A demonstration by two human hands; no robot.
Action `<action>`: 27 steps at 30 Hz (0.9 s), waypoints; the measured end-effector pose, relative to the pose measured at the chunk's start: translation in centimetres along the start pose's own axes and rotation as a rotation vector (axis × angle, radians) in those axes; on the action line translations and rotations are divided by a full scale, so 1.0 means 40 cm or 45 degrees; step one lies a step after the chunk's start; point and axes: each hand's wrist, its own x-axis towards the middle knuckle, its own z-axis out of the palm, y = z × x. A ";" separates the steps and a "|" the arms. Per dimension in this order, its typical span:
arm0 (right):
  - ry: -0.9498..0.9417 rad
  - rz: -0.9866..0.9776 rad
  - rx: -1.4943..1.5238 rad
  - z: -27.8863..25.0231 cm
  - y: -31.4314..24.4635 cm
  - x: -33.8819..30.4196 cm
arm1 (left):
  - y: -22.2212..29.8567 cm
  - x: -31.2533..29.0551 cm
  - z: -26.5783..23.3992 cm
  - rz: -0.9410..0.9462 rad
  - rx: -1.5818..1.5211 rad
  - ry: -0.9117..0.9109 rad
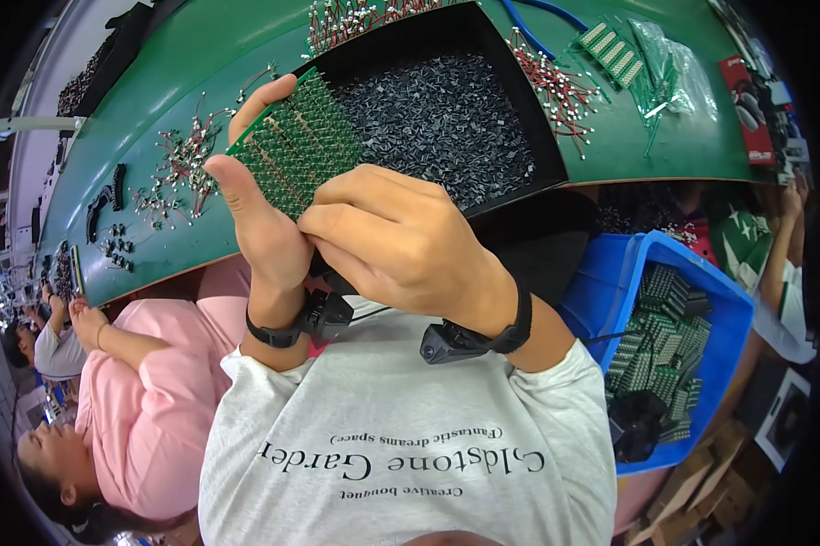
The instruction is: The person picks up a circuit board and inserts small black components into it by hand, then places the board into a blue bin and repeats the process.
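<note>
A green circuit board panel (291, 146), covered in rows of small parts, is tilted up in my left hand (269, 238). The thumb lies along its left side and the fingers reach behind its far edge. At the board's near corner, my right hand (401, 238) is closed in a pinch, its fingertips against or just beside the board. Whatever those fingertips hold is hidden. Right behind the board stands a black tray (548, 136) filled with many tiny dark parts (446, 118).
Red-and-white wire leads (564, 96) and more wired parts (187, 150) lie on the green table (201, 45). Further right are other boards (613, 53) and clear plastic bags (678, 73). A blue bin (733, 341) of boards stands by my right elbow. A person in pink (150, 409) sits at left.
</note>
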 end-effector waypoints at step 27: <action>0.008 0.221 0.043 -0.030 -0.001 0.017 | 0.002 0.008 0.003 0.060 0.115 -0.021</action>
